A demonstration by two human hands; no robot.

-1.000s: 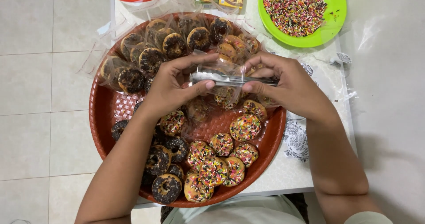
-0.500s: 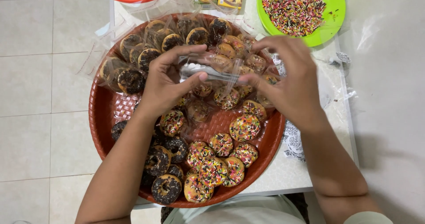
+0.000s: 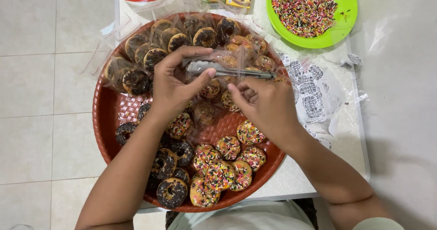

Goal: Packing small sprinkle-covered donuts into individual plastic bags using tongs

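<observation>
Clear plastic, thin and crinkly, is what both hands are working: a small see-through bag (image 3: 214, 68) held over the far middle of the red woven tray (image 3: 105, 116), with what seems to be a doughnut inside it, though glare hides most of that. Along the bag's mouth lies a slim dark metal tool (image 3: 248, 74), probably tongs or a sealing clip; which one cannot be told.

To do this well, the bag's mouth should be kept flat and taut between the two hands, so nothing creases and the topping inside does not smear against the film. A light pinch seems enough, since the plastic looks flimsy.

The left hand (image 3: 175, 86) is partly closed, thumb and fingers pinched on the left end of the bag and the tool. The right hand (image 3: 266, 105) is curled, its fingertips drawn together just below the tool's right part; whether they grip it or only touch the bag's edge is not clear.

Below the hands, on the near side of the tray, lie bare sprinkled doughnuts (image 3: 223, 166) and, to the left, chocolate doughnuts (image 3: 170, 191). Along the far rim sit bagged doughnuts (image 3: 136, 77). To the right, on the white table (image 3: 359, 134), lie printed plastic bags (image 3: 314, 96), and at far right a green plate of sprinkles (image 3: 314, 9).
</observation>
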